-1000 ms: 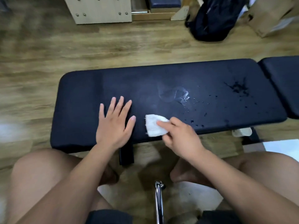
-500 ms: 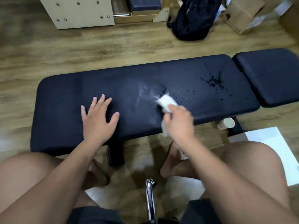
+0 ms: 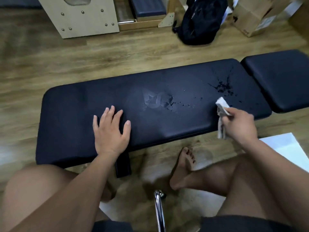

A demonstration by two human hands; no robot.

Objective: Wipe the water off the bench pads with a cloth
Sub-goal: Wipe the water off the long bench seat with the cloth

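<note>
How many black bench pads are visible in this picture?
2: the long pad under the left hand, and a shorter pad at the right, partly cut off by the frame edge.

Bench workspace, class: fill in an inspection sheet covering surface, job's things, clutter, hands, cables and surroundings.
Surface: long bench pad with a wet splash near its right end, a smeared patch mid-pad and droplets between.
Job's things: white cloth, crumpled, partly hanging.
Clutter: nothing seen on the pad.
Hands: left hand flat on the pad; right hand gripping the cloth near the splash.
Cables: nothing seen.
Surroundings: second pad, black backpack, cardboard box, wooden unit, wood floor.
</note>
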